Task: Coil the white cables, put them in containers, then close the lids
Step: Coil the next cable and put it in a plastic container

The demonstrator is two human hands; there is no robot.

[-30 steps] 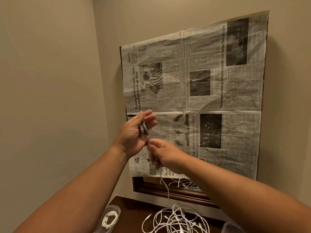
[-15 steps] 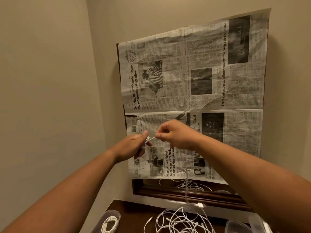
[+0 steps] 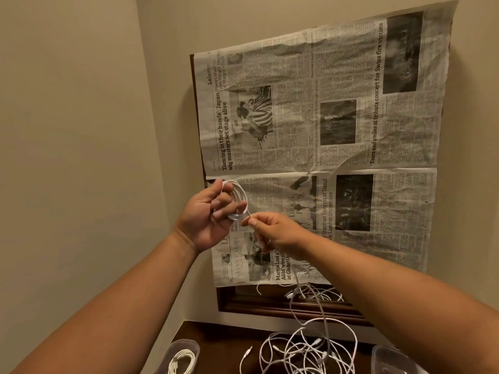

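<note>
Before the newspaper (image 3: 351, 130) on the wall, the left hand (image 3: 208, 214) is gripping a small white cable coil (image 3: 239, 195) as the right hand (image 3: 272, 233) is pinching its trailing length (image 3: 291, 306), best fed in even, untwisted loops.

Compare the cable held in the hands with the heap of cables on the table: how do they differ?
The held cable is wound in neat round loops on the left hand; the heap lies in a loose tangle. The held cable is up in front of the newspaper, its tail pinched by the right hand; the heap rests on the dark table. Both are white.
</note>
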